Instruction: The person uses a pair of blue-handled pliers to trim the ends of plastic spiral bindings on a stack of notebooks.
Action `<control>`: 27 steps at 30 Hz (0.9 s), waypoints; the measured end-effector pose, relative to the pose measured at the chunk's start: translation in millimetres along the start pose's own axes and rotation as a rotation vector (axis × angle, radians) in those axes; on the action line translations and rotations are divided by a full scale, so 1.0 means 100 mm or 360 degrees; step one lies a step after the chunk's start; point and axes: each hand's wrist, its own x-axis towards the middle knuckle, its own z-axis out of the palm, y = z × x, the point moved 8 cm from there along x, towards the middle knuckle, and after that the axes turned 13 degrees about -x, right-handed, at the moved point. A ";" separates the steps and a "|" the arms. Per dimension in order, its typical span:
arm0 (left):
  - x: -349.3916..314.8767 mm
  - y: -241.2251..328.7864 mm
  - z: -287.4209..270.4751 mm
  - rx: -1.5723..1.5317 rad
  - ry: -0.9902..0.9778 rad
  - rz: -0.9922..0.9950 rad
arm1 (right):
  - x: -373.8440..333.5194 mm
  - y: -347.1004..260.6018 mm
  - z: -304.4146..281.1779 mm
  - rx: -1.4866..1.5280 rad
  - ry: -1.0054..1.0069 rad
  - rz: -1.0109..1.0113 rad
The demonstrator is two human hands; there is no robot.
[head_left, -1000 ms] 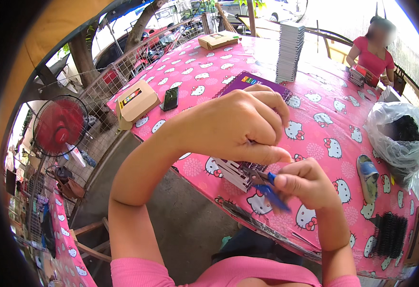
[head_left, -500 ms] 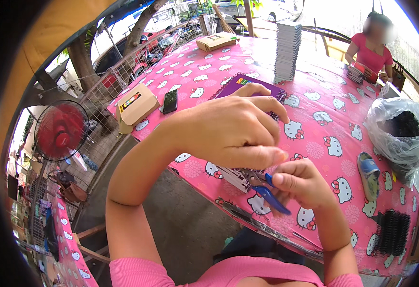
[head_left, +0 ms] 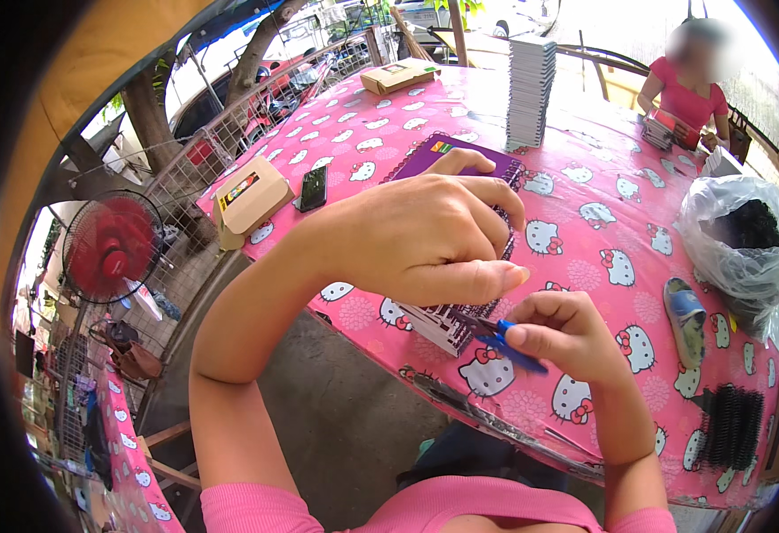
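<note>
A purple spiral notebook [head_left: 423,158] lies on a stack at the table's near edge, white page edges showing below. Over it arches my left hand [head_left: 438,235], its fingers bent and its thumb stretched toward the right; it holds the notebook down, though the contact is largely hidden beneath the palm. My right hand [head_left: 563,333] is closed round blue-handled pliers [head_left: 509,345]. Their metal jaws point left at the notebook's bound corner, just below my left thumb. Whether the jaws grip the wire cannot be made out.
A tall notebook stack [head_left: 531,93] stands farther back. Left lie a phone [head_left: 314,188] and a cardboard box [head_left: 251,197]; another box [head_left: 400,76] sits behind. Right are a plastic bag [head_left: 736,235], a blue slipper [head_left: 685,322] and black coils [head_left: 731,426]. A co-worker [head_left: 687,98] sits far right.
The pliers have turned in my right hand, and their blue handles look closer together. My left hand keeps nearly the same pose over the notebook. The whole view has shifted slightly.
</note>
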 end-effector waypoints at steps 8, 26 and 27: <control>-0.02 0.01 0.00 0.0026 0.0055 0.0015 | -0.26 -0.53 -0.01 -0.1415 0.0827 -0.0922; -0.01 -0.05 0.04 0.0003 -0.0160 -0.0095 | -0.16 -0.35 -0.01 -0.1335 0.0943 -0.1120; -0.01 -0.05 0.04 0.0002 -0.0161 -0.0088 | -0.13 -0.30 -0.01 -0.1273 0.0908 -0.1116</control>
